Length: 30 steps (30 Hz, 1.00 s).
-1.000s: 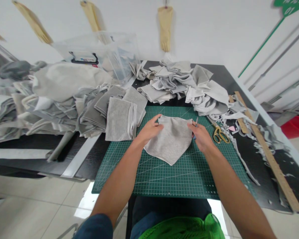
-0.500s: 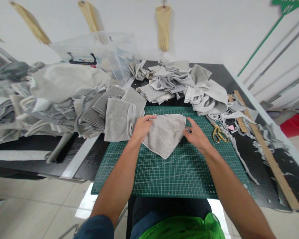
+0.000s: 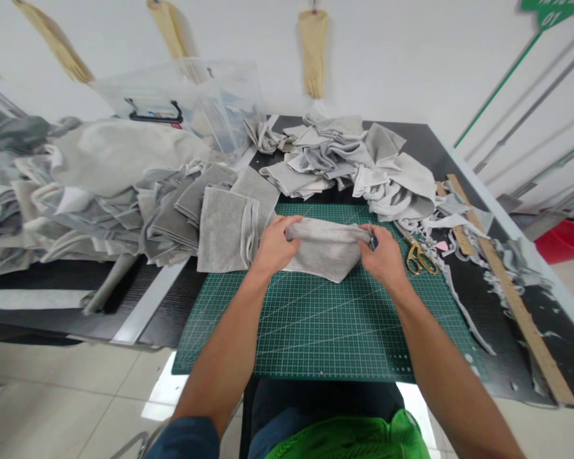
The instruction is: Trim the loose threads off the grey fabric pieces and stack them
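While the whole scene comes from the head view alone, we note first what it conceals. The bare left hand [image 3: 275, 245] pinches one end of a light grey, soft fabric piece [image 3: 324, 255]; the bare right hand [image 3: 385, 255] grips the other, and both ends vanish under the fingers. A small, blue-and-metal tool [image 3: 374, 242] shows in part at the right hand; its form we cannot make out. The frame's top edge cuts off a green sign [image 3: 555, 14] marked "01", and its right edge a red plastic vessel [image 3: 567, 242], whose contents we cannot discern.

Behind the heaped grey and beige cloths [image 3: 124, 156] we see a clear plastic box [image 3: 227, 105] with a black handle; through its cloudy walls appear pale, fabric-like shapes, too blurred to name.

We observe the fabric piece over the middle of a green, gridded cutting mat [image 3: 325, 344], stretched between the hands. Its upper border is gathered into a creased band; below, the surface hangs smoother, and the thin whitish lower edge runs to a blunt corner, right of centre. To the right lie gold-handled scissors [image 3: 421, 260], partly on the mat.
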Tool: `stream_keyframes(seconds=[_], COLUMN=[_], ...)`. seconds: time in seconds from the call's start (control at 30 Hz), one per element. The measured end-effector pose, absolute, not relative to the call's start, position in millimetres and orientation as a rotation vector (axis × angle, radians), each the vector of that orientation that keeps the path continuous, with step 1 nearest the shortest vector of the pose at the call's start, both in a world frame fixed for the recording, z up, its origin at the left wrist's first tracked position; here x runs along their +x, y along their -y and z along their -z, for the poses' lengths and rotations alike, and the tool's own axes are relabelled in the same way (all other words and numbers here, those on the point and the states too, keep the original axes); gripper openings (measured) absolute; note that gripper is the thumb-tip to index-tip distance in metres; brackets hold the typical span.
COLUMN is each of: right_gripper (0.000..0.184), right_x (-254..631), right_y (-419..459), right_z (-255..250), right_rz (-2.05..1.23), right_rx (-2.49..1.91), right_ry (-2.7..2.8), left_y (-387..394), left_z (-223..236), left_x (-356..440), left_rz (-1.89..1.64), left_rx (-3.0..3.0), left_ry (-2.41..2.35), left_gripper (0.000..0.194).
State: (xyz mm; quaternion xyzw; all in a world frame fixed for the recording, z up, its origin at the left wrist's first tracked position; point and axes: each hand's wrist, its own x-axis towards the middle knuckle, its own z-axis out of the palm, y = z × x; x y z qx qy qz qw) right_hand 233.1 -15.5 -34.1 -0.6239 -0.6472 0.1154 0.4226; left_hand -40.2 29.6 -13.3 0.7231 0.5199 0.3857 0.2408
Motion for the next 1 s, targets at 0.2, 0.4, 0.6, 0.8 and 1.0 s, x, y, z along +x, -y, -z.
stream_keyframes(seconds=[0.2, 0.4, 0.6, 0.8, 1.0], right_gripper=[0.019, 0.029, 0.038, 0.035, 0.033], right_x=[238.1, 225.9, 201.8, 155.9, 80.4], right_y=[14.1, 15.4, 3.5, -12.8, -49.8], right_z=[31.8, 29.3, 38.7, 36.6, 24.5], right_rz=[-0.202, -0.491, -0.518, -0.572, -0.684], right_rx=[-1.511, -1.430, -1.514, -1.475, -1.395], right_ry=[1.675, 1.484, 1.374, 1.569, 1.553], left_y=[-25.2, -21.1, -16.0, 1.4, 13.0], left_z=[9.5, 1.1, 7.3, 14.2, 10.5], left_x=[-38.3, -31.6, -36.0, -77.5, -137.7], left_rz=[-1.153, -1.248, -1.245, -1.199, -1.417], left_rx=[2.046, 1.836, 1.810, 1.821, 1.815], left_ry=[-1.597, -1.431, -1.565, -1.744, -2.020], left_gripper=[0.014, 0.008, 0.006, 0.051, 0.050])
